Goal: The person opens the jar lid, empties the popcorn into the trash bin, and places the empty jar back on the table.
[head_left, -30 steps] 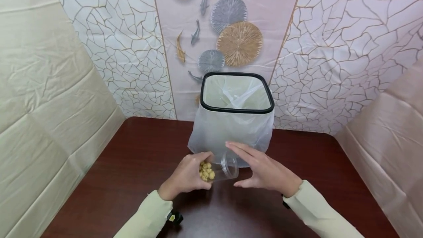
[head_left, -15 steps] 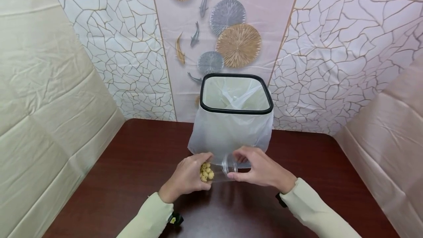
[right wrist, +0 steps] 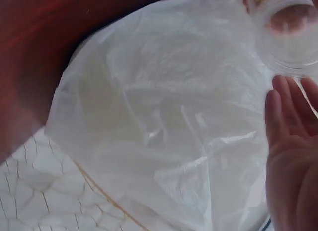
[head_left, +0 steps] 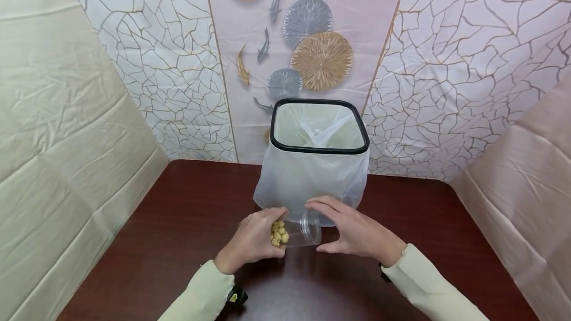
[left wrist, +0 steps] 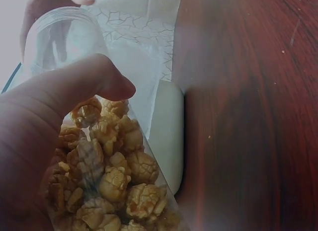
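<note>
My left hand [head_left: 253, 237] grips a clear plastic jar [head_left: 296, 232], tilted onto its side with its ridged, capped-looking end toward the right. Caramel popcorn [left wrist: 109, 166] fills the jar's lower part, inside the left hand's grip; the thumb lies across the jar wall in the left wrist view. My right hand [head_left: 359, 229] is spread at the jar's ridged end, thumb below and fingers above. In the right wrist view its fingers [right wrist: 285, 104] are fairly straight, tips right at the clear round end [right wrist: 290, 47].
A bin with a black rim [head_left: 318, 150] and a white plastic liner [head_left: 312, 175] stands just behind the hands. Under it is a dark red wooden table [head_left: 200, 202]. Patterned cloth [head_left: 178, 63] hangs at the back, with beige cloth [head_left: 67, 137] at the side.
The right hand's fingers closed around the jar's ridged end half a second ago, and have now spread off it again. The left hand keeps its grip on the jar almost unmoved.
</note>
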Demonstrator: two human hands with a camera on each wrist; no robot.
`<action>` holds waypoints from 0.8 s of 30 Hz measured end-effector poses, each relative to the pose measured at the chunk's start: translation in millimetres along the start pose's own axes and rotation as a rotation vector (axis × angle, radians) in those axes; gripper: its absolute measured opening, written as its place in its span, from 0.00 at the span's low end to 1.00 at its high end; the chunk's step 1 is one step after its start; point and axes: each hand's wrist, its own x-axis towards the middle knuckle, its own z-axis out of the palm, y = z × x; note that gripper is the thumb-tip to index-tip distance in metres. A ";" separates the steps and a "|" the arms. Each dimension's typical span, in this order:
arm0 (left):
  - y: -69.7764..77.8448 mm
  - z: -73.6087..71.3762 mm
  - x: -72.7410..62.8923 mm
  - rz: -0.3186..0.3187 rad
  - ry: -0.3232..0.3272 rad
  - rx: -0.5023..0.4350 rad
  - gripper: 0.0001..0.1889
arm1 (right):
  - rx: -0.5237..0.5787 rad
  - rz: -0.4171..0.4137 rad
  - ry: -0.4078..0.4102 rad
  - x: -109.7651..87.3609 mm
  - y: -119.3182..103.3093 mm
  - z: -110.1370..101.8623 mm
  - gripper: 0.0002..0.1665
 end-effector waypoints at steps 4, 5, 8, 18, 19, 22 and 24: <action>0.4 -0.1 1.5 0.004 0.013 0.024 0.41 | 0.020 0.074 0.039 -1.5 -0.1 -0.7 0.55; 0.5 -0.3 1.8 0.003 0.014 0.024 0.41 | 0.051 0.112 0.040 -0.9 -0.5 -0.9 0.52; 0.6 -0.7 1.3 0.004 0.023 0.029 0.41 | 0.148 0.219 0.016 2.8 -0.8 -0.9 0.42; 0.5 0.1 1.1 -0.009 0.020 0.050 0.40 | 0.304 0.347 -0.087 9.2 -1.6 1.1 0.32; 0.4 0.0 1.1 -0.010 0.020 0.050 0.40 | 0.304 0.338 -0.083 8.7 -1.5 1.2 0.32; 0.1 -0.1 0.6 -0.012 0.021 0.054 0.40 | 0.254 0.275 -0.046 7.1 -1.3 0.9 0.34; -0.1 -0.4 0.3 -0.013 0.024 0.055 0.41 | 0.202 0.210 -0.013 5.8 -0.7 0.5 0.38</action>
